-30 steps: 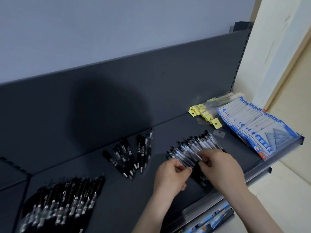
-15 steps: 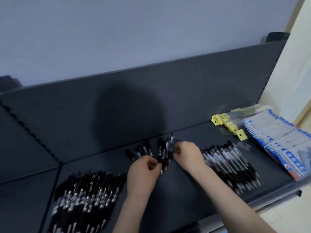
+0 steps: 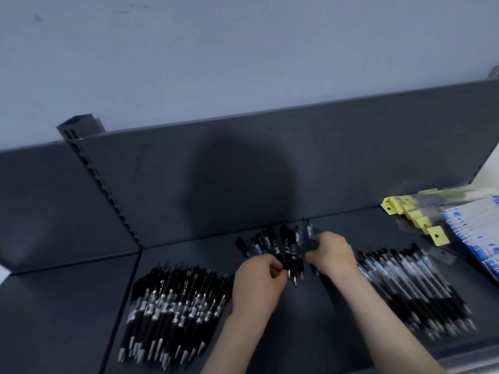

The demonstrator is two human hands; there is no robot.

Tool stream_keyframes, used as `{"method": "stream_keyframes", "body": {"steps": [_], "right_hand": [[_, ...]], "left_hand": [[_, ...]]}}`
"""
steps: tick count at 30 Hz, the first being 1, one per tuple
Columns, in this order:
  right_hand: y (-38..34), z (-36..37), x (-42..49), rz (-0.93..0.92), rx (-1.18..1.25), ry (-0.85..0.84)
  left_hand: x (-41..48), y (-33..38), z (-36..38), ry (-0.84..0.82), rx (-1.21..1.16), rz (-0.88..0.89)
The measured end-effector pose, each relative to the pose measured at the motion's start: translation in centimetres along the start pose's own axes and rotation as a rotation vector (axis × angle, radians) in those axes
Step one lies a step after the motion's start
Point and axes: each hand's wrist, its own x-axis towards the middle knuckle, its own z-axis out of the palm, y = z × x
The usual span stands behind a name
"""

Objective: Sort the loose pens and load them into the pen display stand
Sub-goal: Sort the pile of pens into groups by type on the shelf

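While we are leaning over the dark shelf (image 3: 310, 325), a slotted upright (image 3: 108, 193) is running down the back panel (image 3: 351, 157) at the far left, and a rounded shadow (image 3: 237, 179) is falling across that panel. Left of centre, a big heap of black pens (image 3: 172, 306) is lying flat on the shelf, packed side by side with the metal tips pointing toward us. Just right of that heap, our left hand (image 3: 258, 287) is reaching in with its fingers curled, thumb and fingertips pinching the near end of a pen in the loose cluster (image 3: 283, 247). That loose cluster is lying in the middle of the shelf, near the foot of the back panel, its few dark pens fanning out between the two heaps. At the cluster's right edge, our right hand (image 3: 333, 255) is curling round a blurred pen (image 3: 310, 233), whose ends are showing above and below the fingers; motion blur is hiding whether it is holding more than one. Further right, just past our right forearm, a second heap of clear-barrelled pens (image 3: 415, 290) is lying in a slanted row, tips pointing toward the front right. Behind it, small packets with yellow hang tabs (image 3: 415, 222) are lying near the back panel, and at the far right edge blue-and-white packs (image 3: 469, 233) are overlapping one another along the shelf. Above it all, a pale wall (image 3: 243, 49) is filling the top of the view.
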Motion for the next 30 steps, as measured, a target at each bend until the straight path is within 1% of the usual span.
{"method": "stream_keyframes", "body": {"steps": [5, 9, 12, 16, 18, 20, 24, 25, 28, 30], "right_hand": [[2.3, -0.6, -3.3, -0.102, 0.078, 0.065], [3.3, -1.1, -5.4, -0.175, 0.089, 0.105], [4.2, -1.1, -6.5, -0.180, 0.102, 0.136], [5.3, -1.4, -7.7, -0.138, 0.131, 0.137], [6.0, -1.8, -8.4, -0.107, 0.148, 0.135], [7.0, -2.5, -9.0, -0.068, 0.135, 0.146], [9.9, -4.4, -9.9, 0.010, 0.093, 0.214], [10.5, -4.9, -10.1, 0.025, 0.078, 0.233], [11.9, -6.2, -10.1, 0.086, 0.016, 0.273], [12.6, -6.8, -9.9, 0.114, -0.034, 0.290]], "left_hand": [[2.6, 2.4, 1.7, -0.092, 0.129, 0.070], [4.5, 4.1, 3.3, -0.139, 0.427, 0.119], [5.2, 4.7, 4.1, -0.186, 0.570, 0.119], [5.6, 5.4, 4.6, -0.242, 0.635, 0.129], [5.4, 5.6, 4.5, -0.255, 0.570, 0.111], [4.8, 5.6, 4.5, -0.257, 0.413, 0.068], [2.2, 5.9, 5.8, -0.363, -0.122, -0.065], [1.4, 6.3, 6.3, -0.404, -0.212, -0.086], [-0.4, 7.8, 7.7, -0.497, -0.371, -0.150], [-0.9, 8.8, 8.4, -0.537, -0.412, -0.157]]}}
